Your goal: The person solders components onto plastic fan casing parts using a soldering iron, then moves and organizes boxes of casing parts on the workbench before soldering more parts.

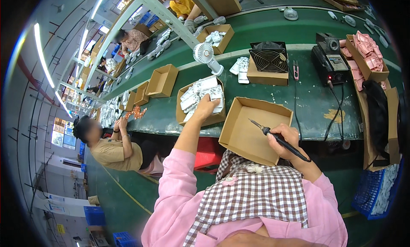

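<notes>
My left hand point(207, 107) reaches into a cardboard box point(181, 119) of white plastic housings point(206, 85), its fingers closed on one housing at the near right of the pile. In my right hand point(283, 140) is a soldering iron point(279, 139), gripped by its black handle like a pen. The iron's metal tip points up and left over a shallow cardboard box point(256, 107) at the table's near edge. No parts show inside that shallow box.
Behind stand a white handheld fan point(204, 54), a black extractor fan point(269, 57) on a cardboard box, and pink tweezers point(296, 70). The soldering station point(329, 59) and pink parts point(368, 50) are at right. A co-worker point(113, 146) sits left.
</notes>
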The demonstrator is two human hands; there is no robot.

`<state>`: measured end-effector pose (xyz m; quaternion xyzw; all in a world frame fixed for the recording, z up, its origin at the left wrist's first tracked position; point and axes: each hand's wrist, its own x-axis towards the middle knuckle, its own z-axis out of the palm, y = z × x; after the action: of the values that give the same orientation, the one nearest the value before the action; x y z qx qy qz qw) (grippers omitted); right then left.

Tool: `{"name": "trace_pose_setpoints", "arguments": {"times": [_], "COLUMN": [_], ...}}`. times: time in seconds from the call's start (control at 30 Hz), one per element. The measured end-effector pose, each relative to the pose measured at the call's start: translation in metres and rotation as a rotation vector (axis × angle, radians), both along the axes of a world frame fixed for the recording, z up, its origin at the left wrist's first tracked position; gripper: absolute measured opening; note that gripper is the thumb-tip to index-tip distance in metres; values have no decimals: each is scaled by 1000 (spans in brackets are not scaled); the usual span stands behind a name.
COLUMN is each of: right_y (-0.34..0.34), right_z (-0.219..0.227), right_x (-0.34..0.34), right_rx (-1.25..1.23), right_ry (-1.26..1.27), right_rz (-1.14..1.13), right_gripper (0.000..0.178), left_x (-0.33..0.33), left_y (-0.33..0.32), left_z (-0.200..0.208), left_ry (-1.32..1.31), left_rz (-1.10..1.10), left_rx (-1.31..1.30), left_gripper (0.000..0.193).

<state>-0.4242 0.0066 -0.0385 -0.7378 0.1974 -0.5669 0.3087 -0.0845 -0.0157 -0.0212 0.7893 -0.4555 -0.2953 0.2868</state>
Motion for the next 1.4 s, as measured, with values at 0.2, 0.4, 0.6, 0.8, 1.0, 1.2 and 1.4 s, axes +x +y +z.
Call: {"name": "trace_pose_setpoints", "arguments": {"times": [0.2,0.4,0.6,0.8,1.0,1.2,1.4], "right_y": [-4,-21,-35,-51,-57,-63,-54], "right_z": [1,5,0,0,6,6,11], "right_x": [-2,-13,-13,-11,-8,-6,-3], "right_rx": [-7,77,150,124,105,96,156], "right_ry": [-46,-72,-131,-111,-75,-32,36], "right_rz": [8,46,103,179,237,203,140], "right_gripper": [14,13,12,14,15,15,13], "left_x": [1,-17,22,80,115,106,105], "left_y": [-3,3,16,23,33,43,49], "left_z": [-15,-6,58,75,23,11,11], "left_ry": [-20,261,342,-12,-793,-774,-703], "left_rz": [-8,93,106,4,-367,-351,-282], "left_rx": [-97,-204,-4,204,282,258,-55], "left_gripper": [38,43,41,51,65,61,60]}}
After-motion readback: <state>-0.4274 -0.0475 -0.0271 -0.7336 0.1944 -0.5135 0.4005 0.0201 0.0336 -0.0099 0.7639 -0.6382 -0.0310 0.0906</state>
